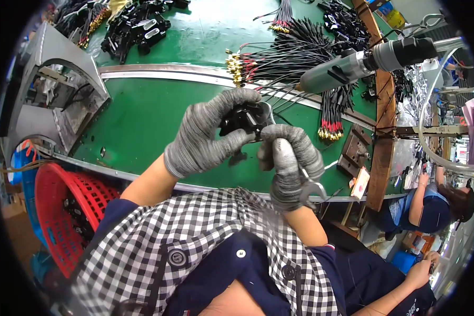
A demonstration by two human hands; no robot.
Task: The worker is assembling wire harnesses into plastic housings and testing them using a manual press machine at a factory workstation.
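Observation:
My left hand (200, 138), in a grey knit glove, is closed around a small black moulded part (246, 117) over the green bench. Thumb and fingers grip it from the left side. My right hand (292, 160), gloved the same way, has its thumb and forefinger pinched together at the part's right edge. A silver open-ended wrench (314, 193) is tucked in the right hand, its jaw sticking out near the wrist. A thin curved metal piece (271, 114) shows beside the black part. Whatever sits between the right fingertips is hidden.
A grey power screwdriver (331, 73) hangs at upper right above bundled black cables (289, 55) with gold tips. Black parts (137, 31) are piled at the back left. A metal frame (63, 47) and red basket (52, 210) stand left. Other people (431, 210) sit at right.

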